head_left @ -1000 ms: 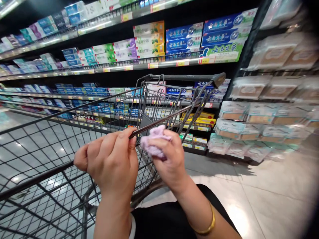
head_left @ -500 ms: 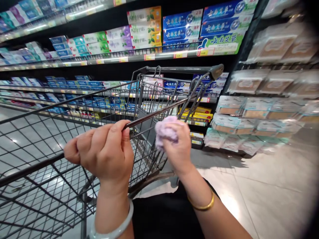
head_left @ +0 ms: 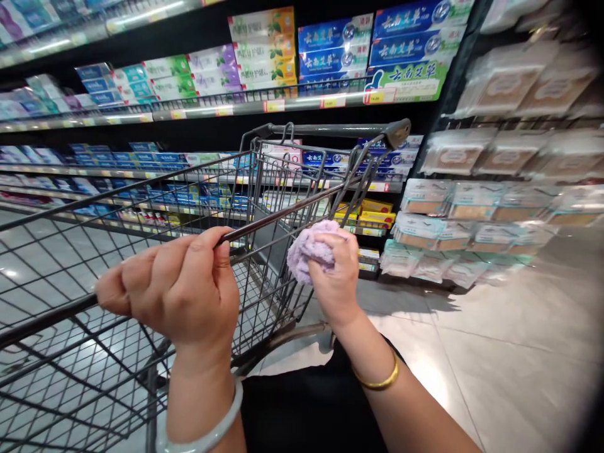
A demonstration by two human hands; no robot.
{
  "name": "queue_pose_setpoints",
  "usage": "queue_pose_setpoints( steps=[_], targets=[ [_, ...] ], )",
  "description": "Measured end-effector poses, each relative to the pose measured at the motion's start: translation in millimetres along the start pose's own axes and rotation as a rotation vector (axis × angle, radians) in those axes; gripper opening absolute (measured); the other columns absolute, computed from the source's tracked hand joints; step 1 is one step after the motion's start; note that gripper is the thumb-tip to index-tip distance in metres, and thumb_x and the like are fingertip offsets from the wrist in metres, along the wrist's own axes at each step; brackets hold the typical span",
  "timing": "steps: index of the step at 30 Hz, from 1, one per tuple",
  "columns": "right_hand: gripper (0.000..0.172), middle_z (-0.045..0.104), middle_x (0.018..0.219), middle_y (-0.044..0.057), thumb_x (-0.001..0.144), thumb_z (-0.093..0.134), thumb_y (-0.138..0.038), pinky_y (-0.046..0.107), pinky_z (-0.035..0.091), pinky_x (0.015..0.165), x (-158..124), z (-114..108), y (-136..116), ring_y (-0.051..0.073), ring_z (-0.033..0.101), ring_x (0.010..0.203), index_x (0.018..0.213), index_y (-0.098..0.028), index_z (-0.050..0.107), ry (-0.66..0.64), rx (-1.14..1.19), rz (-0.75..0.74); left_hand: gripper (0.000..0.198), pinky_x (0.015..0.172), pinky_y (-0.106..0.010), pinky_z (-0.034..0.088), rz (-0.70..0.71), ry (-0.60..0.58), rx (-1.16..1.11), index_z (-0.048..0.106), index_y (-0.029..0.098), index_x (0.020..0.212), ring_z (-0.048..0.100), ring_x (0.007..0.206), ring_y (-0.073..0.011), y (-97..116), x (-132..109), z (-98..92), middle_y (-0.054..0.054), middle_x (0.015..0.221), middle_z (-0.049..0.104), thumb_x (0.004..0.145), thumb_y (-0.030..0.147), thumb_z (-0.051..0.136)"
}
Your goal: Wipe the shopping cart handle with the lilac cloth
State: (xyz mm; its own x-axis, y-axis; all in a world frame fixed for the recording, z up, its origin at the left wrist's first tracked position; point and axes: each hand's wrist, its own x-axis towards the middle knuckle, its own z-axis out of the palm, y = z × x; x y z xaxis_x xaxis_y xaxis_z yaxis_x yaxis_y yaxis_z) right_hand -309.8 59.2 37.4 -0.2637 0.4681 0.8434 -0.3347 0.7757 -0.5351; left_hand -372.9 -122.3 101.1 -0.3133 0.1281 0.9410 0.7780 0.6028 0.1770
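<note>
My left hand [head_left: 182,286] is wrapped round the dark top rail of a grey wire shopping cart [head_left: 292,207], its fingers closed over the near side. A crumpled lilac fluffy cloth [head_left: 304,251] is bunched in my right hand [head_left: 335,270], which is just on the near side of the same rail. Whether the cloth touches the cart wires I cannot tell. Beyond both hands, the cart's handle bar [head_left: 330,131] spans the back right end of the basket. Only bare wire mesh and a dark panel show inside the basket.
Behind the cart, long shelves [head_left: 165,115] carry toothpaste boxes [head_left: 335,56] in several colours. Clear packs [head_left: 472,201] hang on racks at the right, above the pale tiled floor [head_left: 495,333]. A cart wheel shows low, near my dark clothing.
The cart, shelves and both hands appear slightly further left in the view. My left hand still grips the rail, and the cloth is still in my right hand, now seen more sharply.
</note>
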Motion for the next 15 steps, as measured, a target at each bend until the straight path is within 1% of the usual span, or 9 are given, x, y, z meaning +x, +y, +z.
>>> queue_pose_setpoints(
  steps=[3, 5, 6, 8, 12, 13, 15],
  targets=[
    [0.045, 0.059, 0.121, 0.007, 0.075, 0.063, -0.002, 0.042, 0.056, 0.1, -20, 12, -15, 0.023, 0.062, 0.116, 0.111, -0.028, 0.067, -0.123, 0.064, -0.03, 0.03, 0.097, -0.06, 0.027, 0.067, 0.102, 0.202, 0.074, 0.033, 0.119, 0.059, 0.105, -0.0349, -2, 0, 0.4, -0.007, 0.1, 0.075, 0.091, 0.037, 0.068],
    [0.045, 0.059, 0.12, 0.006, 0.075, 0.064, -0.002, 0.039, 0.056, 0.098, -30, 19, -23, 0.022, 0.062, 0.116, 0.111, -0.028, 0.068, -0.2, 0.097, -0.066, 0.03, 0.095, -0.059, 0.028, 0.105, 0.1, 0.237, 0.073, 0.032, 0.121, 0.06, 0.107, -0.035, -4, -1, 0.2, -0.006, 0.102, 0.075, 0.092, 0.038, 0.065],
    [0.043, 0.059, 0.12, 0.006, 0.076, 0.065, -0.003, 0.038, 0.056, 0.098, -31, 20, -23, 0.022, 0.062, 0.115, 0.111, -0.028, 0.069, -0.218, 0.102, -0.085, 0.031, 0.095, -0.059, 0.028, 0.118, 0.095, 0.244, 0.073, 0.032, 0.123, 0.061, 0.108, -0.0347, -5, -1, 0.0, -0.005, 0.104, 0.075, 0.094, 0.038, 0.063],
    [0.04, 0.059, 0.118, 0.006, 0.077, 0.066, -0.004, 0.038, 0.056, 0.097, -24, 15, -17, 0.022, 0.062, 0.114, 0.109, -0.028, 0.07, -0.188, 0.091, -0.103, 0.032, 0.094, -0.058, 0.029, 0.127, 0.085, 0.256, 0.071, 0.033, 0.125, 0.061, 0.11, -0.0342, -5, -1, -0.3, -0.004, 0.107, 0.075, 0.095, 0.038, 0.062],
    [0.038, 0.059, 0.116, 0.007, 0.078, 0.064, -0.005, 0.044, 0.054, 0.101, -2, 0, 2, 0.024, 0.061, 0.115, 0.108, -0.027, 0.07, -0.002, 0.034, -0.036, 0.03, 0.095, -0.058, 0.028, 0.117, 0.116, 0.227, 0.073, 0.034, 0.121, 0.06, 0.105, -0.0336, -1, 0, 1.0, -0.007, 0.102, 0.075, 0.092, 0.036, 0.067],
    [0.039, 0.059, 0.117, 0.007, 0.078, 0.064, -0.004, 0.044, 0.054, 0.101, -3, 1, 2, 0.024, 0.06, 0.116, 0.109, -0.027, 0.069, -0.001, 0.031, -0.032, 0.028, 0.095, -0.058, 0.028, 0.118, 0.124, 0.229, 0.074, 0.033, 0.12, 0.06, 0.104, -0.0333, 0, 1, 1.7, -0.008, 0.101, 0.075, 0.092, 0.036, 0.067],
    [0.041, 0.06, 0.118, 0.007, 0.078, 0.064, -0.004, 0.043, 0.054, 0.1, -16, 9, -6, 0.024, 0.061, 0.115, 0.11, -0.028, 0.069, -0.07, 0.043, -0.05, 0.026, 0.094, -0.056, 0.029, 0.127, 0.143, 0.247, 0.075, 0.032, 0.117, 0.06, 0.101, -0.0325, 2, 3, 3.0, -0.008, 0.098, 0.076, 0.092, 0.035, 0.068]
  ],
)
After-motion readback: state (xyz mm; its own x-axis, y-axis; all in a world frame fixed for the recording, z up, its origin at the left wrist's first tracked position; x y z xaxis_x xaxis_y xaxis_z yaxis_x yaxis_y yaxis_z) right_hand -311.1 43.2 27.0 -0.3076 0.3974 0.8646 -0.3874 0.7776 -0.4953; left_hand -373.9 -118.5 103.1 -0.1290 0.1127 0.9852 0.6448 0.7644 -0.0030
